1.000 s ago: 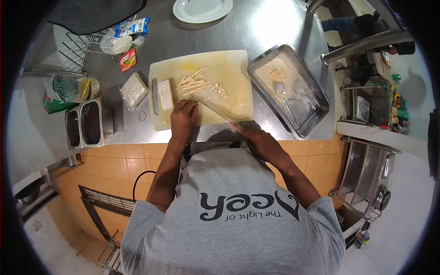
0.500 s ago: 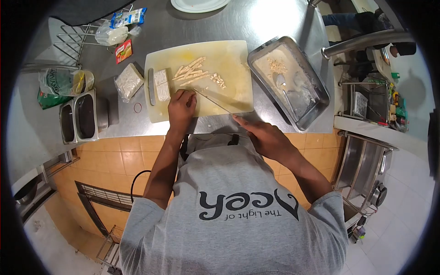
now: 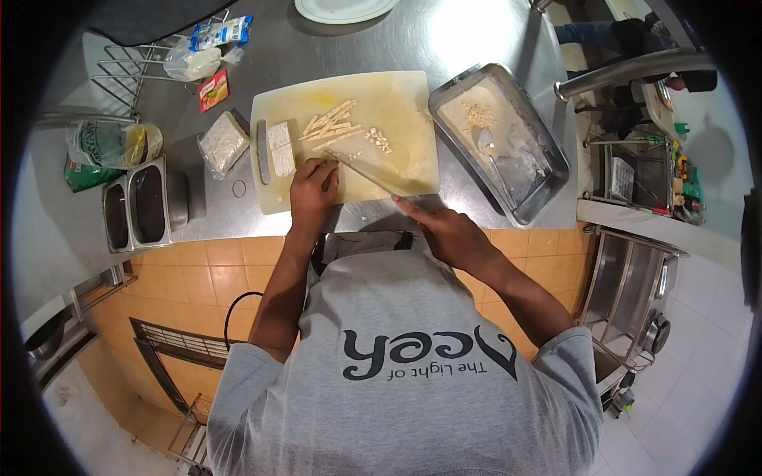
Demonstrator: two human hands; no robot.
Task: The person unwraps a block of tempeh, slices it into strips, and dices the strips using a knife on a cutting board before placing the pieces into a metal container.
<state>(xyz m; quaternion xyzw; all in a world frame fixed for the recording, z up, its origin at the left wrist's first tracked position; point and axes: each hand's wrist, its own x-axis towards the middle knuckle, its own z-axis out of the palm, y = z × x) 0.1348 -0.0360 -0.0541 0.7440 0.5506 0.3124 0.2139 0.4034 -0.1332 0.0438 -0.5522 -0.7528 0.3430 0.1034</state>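
Observation:
My right hand (image 3: pixel 452 236) is closed round a knife (image 3: pixel 363 174), index finger stretched along its back. The blade slants up and left over the cutting board (image 3: pixel 405 170), its tip beside the fingertips of my left hand (image 3: pixel 314 189). That hand is curled at the board's near edge; its fingers are pressed together on what look like tempeh strips, mostly hidden under them. Beyond the blade lie several pale tempeh strips (image 3: pixel 332 120) and small diced pieces (image 3: pixel 379 141). A cut tempeh block (image 3: pixel 280 148) sits left of them, above my left hand.
To the right, a metal tray (image 3: pixel 546 190) holds pale batter, chopped bits and a spoon (image 3: pixel 494 163). A wrapped tempeh block (image 3: pixel 225 144) lies left of the board. Metal containers (image 3: pixel 168 226), a red packet (image 3: pixel 213 91) and a white plate (image 3: pixel 345 11) surround the work area.
The knife and my right hand have moved slightly left, and the blade is now closer to my left fingertips. A few small cut bits now show beside the blade.

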